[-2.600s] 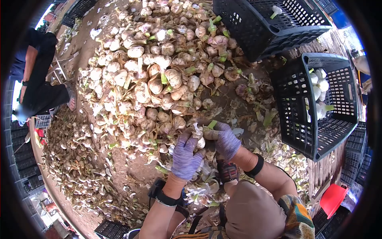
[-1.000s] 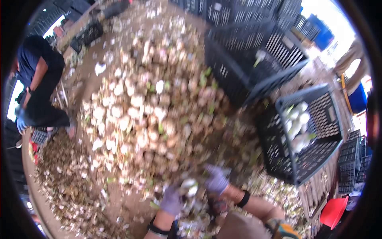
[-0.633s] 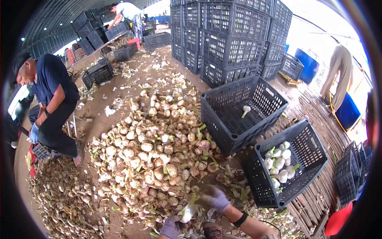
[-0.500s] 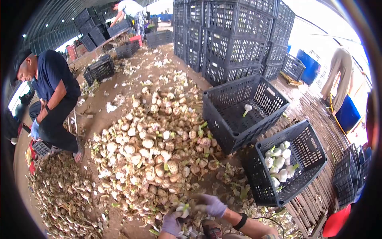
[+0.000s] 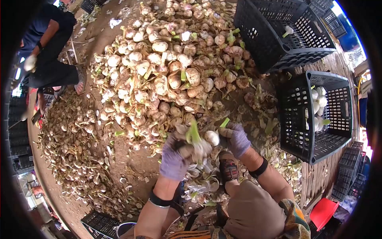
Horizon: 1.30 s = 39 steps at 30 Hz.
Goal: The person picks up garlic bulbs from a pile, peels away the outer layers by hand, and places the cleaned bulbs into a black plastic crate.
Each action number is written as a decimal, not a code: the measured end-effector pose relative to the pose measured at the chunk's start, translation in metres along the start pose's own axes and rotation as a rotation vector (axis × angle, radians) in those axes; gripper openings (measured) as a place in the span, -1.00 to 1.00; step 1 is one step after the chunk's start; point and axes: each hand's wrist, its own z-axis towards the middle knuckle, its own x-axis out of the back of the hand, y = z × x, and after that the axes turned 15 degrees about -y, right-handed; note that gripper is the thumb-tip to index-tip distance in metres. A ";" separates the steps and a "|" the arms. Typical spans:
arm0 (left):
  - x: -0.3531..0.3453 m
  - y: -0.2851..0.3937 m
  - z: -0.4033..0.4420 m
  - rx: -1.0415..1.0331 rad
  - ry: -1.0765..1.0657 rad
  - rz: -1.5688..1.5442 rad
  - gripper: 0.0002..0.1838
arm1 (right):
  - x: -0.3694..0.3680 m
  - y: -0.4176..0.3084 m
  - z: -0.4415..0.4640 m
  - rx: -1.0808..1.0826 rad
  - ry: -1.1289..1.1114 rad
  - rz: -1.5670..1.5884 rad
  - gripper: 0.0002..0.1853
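Note:
My left hand [image 5: 173, 160], in a purple glove, is closed around a blurred garlic piece [image 5: 195, 144] with a green stem and loose pale skins. Opposite it, my right hand [image 5: 238, 140], gloved alike, has its fingers closed at a smooth white garlic bulb [image 5: 212, 138]; a cut green stem [image 5: 225, 122] sticks up by its fingertips. The two hands are close together, over a scatter of peeled skins [image 5: 203, 181] between my feet. Just beyond them lies a large heap of unpeeled garlic bulbs [image 5: 159, 85].
To the right, a black crate [image 5: 314, 147] holds several white bulbs. Behind it, another black crate [image 5: 274, 59] contains one bulb [image 5: 288, 31]. A red basin [image 5: 324, 214] is at lower right. At upper left, a co-worker [image 5: 49, 44] sits by a pile of garlic scraps [image 5: 75, 159].
The view has tipped downward, bringing my legs and forearms into sight. My right hand has closed at a white bulb; loose skins now show blurred in my left hand.

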 end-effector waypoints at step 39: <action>0.020 -0.020 0.018 0.369 0.304 0.119 -0.76 | 0.019 -0.003 -0.003 0.487 -0.289 -0.837 -0.75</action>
